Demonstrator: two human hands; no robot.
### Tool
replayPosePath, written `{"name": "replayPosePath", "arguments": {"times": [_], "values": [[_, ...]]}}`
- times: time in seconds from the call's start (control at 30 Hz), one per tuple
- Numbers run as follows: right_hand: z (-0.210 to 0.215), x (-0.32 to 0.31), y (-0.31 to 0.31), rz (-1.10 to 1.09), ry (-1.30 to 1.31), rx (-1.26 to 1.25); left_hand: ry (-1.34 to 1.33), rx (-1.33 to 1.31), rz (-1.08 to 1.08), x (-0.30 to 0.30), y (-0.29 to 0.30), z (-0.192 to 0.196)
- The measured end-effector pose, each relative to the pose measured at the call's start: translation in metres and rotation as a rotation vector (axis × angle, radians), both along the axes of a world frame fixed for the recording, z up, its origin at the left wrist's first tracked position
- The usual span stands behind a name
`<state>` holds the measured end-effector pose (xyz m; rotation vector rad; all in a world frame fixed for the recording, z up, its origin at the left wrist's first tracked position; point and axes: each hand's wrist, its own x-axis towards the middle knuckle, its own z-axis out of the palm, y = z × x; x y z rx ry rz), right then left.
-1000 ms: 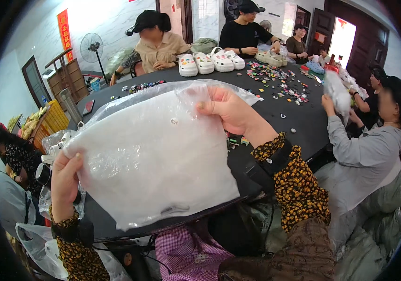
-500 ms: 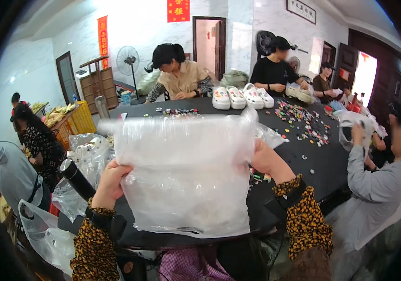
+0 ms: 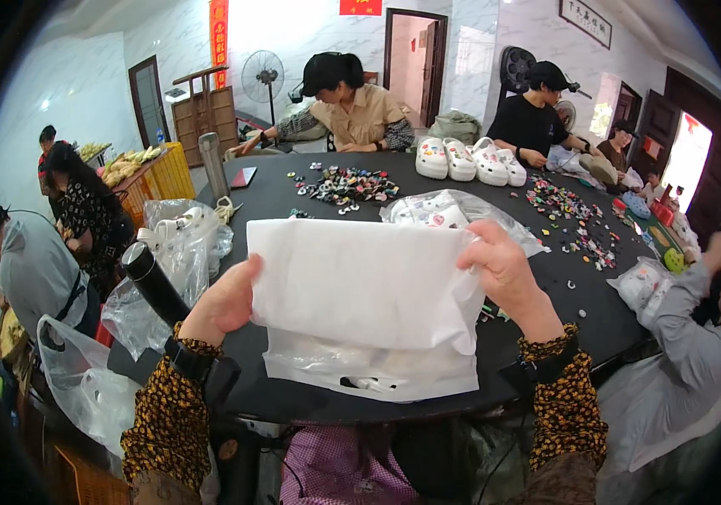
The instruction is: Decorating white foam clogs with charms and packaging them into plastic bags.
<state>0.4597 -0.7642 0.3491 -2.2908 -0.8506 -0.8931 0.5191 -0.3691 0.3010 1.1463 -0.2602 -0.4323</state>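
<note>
A white, partly see-through plastic bag (image 3: pixel 360 282) is stretched between my two hands just above the dark table. My left hand (image 3: pixel 224 299) pinches its left side and my right hand (image 3: pixel 508 273) grips its upper right corner. The top part looks opaque and doubled over; a handle slot shows at the bottom edge. Whatever lies inside is too faint to make out. Right behind it, a clear bag (image 3: pixel 495 220) wraps a white clog (image 3: pixel 438 210) with charms.
Decorated white clogs (image 3: pixel 461 160) stand at the far side. Piles of colourful shoe charms (image 3: pixel 348 187) lie about the table (image 3: pixel 537 328). At left are a black bottle (image 3: pixel 154 278), a steel flask (image 3: pixel 212 162) and bagged clogs (image 3: pixel 177 240). Co-workers sit around.
The bag has dropped from a blurred, raised sweep to a flatter hold, uncovering the wrapped clog and charms behind. My view has shifted left. The co-worker at right has put down a bag.
</note>
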Motion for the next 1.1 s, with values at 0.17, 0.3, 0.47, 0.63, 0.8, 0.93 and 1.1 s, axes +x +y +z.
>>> {"name": "replayPosePath", "arguments": {"times": [0.17,0.3,0.47,0.63,0.8,0.93,1.1], "values": [[-0.002,0.005,-0.001,0.015,-0.069,0.01,-0.122,0.193,-0.037,-0.013,-0.005,0.006],[0.007,-0.006,0.011,0.127,0.474,0.595,-0.101,0.172,0.065,-0.018,-0.011,0.012],[-0.015,0.001,-0.004,0.41,0.857,1.1,-0.172,0.176,0.164,-0.027,-0.012,0.012],[-0.041,-0.002,-0.019,0.584,0.982,1.008,-0.203,0.155,0.212,-0.025,-0.023,0.012],[-0.032,-0.021,-0.008,0.371,0.989,0.892,-0.243,0.153,0.269,-0.028,-0.028,0.016],[-0.031,-0.028,-0.005,0.347,1.011,0.959,-0.226,0.171,0.329,-0.029,-0.029,0.016],[-0.035,-0.032,0.003,0.39,0.947,0.997,-0.192,0.213,0.359,-0.03,-0.036,0.017]]}}
